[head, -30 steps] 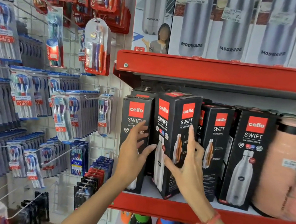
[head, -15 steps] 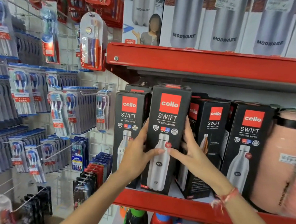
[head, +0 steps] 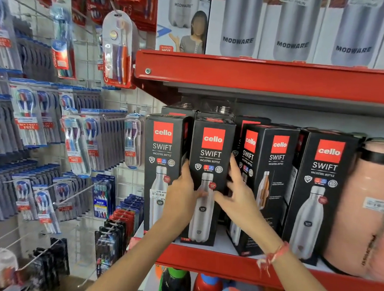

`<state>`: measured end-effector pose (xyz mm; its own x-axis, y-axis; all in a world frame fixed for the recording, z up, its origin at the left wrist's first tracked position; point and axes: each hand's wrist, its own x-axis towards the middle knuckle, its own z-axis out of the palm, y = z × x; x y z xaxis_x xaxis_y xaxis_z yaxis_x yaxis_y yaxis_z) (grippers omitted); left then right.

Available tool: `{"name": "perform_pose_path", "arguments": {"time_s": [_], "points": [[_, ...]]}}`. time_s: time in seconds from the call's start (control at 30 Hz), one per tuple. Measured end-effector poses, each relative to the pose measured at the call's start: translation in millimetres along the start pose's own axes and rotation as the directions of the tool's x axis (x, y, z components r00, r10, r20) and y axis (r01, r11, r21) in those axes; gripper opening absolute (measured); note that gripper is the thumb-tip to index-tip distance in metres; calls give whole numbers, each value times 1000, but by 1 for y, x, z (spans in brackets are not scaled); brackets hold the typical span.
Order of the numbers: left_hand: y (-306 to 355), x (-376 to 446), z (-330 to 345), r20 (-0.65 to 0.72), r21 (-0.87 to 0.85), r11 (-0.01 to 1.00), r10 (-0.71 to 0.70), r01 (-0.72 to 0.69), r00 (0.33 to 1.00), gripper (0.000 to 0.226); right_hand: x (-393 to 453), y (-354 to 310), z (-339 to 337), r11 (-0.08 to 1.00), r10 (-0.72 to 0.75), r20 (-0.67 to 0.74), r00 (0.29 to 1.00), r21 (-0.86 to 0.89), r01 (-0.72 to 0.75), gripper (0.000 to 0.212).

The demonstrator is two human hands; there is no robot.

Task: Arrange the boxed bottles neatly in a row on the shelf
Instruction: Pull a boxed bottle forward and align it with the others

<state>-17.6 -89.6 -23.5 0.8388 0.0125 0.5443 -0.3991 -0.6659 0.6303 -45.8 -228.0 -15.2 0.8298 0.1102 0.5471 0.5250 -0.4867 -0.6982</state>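
Several black Cello Swift bottle boxes stand in a row on the red shelf. My left hand grips the left side of the second box, thumb across its front. My right hand holds that box's right side, fingers spread in the gap beside it. This box faces front, upright, next to the leftmost box. To its right a third box stands turned at an angle, and a fourth box faces front. More boxes sit behind, mostly hidden.
A pink flask stands at the shelf's right end. White Modware boxes fill the upper shelf, whose red edge hangs close above. Toothbrush packs hang on hooks at left. Coloured bottles sit below.
The box between my hands turned from angled to facing front and slid back into line beside the leftmost box. My hands stayed on its two sides.
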Motion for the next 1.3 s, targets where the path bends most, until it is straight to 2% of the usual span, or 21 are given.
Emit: {"name": "perform_pose_path", "arguments": {"time_s": [0.07, 0.17, 0.23, 0.3, 0.33, 0.4, 0.47, 0.53, 0.63, 0.77, 0.87, 0.97, 1.03, 1.13, 1.3], "points": [[2, 1, -6, -22, 181, 983, -13, 16, 1000, 70, -11, -6, -7, 990, -92, -217, 972, -127, 65, 70], [4, -5, -16, -39, 345, 938, 58, -41, 998, 43, -21, -6, -23, 951, -263, -488, 832, -277, 138, 45], [5, -7, -19, -61, 395, 916, 95, -63, 994, 28, -21, 3, -33, 944, -258, -568, 782, -321, 78, 45], [11, -12, -25, -95, 457, 886, 142, -84, 985, 16, -21, 14, -39, 945, -157, -599, 785, -322, -57, 57], [17, -13, -27, -107, 506, 853, 210, -128, 972, 14, -21, 19, -40, 940, -98, -600, 794, -319, -124, 67], [24, -13, -24, -87, 542, 813, 304, -211, 949, 28, -22, 24, -40, 920, -1, -577, 817, -320, -225, 88], [33, -14, -16, -73, 293, 916, 307, -274, 949, 21, -22, 26, -38, 905, 72, -541, 838, -317, -282, 103], [43, -17, -6, 16, 16, 978, 210, -210, 978, 28, -22, 26, -36, 906, 116, -525, 843, -292, -306, 111], [52, -22, 4, 59, -149, 980, 139, -129, 989, 42, -28, 25, -40, 940, 74, -511, 856, -250, -231, 111], [60, -24, 5, 109, -302, 952, 95, -58, 989, 70, -36, 13, -61, 976, -56, -443, 895, -214, -46, 111], [68, -26, 0, 187, -386, 920, 148, -66, 971, 88, -43, -3, -87, 992, -98, -337, 937, -113, 63, 112], [72, -27, -2, 272, -499, 862, 251, -87, 929, 84, -49, -13, -111, 993, -91, -160, 983, 59, 102, 108], [71, -30, -2, 265, -528, 843, 281, -105, 923, 90, -50, -12, -123, 986, -99, -16, 995, 131, 100, 107], [73, -41, 2, 201, -490, 861, 262, -135, 944, 100, -44, -1, -133, 975, -72, 118, 990, 217, 45, 105], [73, -37, 30, 106, -392, 902, 238, -180, 965, 108, -25, 13, -128, 955, 18, 159, 987, 289, -64, 83]]}}
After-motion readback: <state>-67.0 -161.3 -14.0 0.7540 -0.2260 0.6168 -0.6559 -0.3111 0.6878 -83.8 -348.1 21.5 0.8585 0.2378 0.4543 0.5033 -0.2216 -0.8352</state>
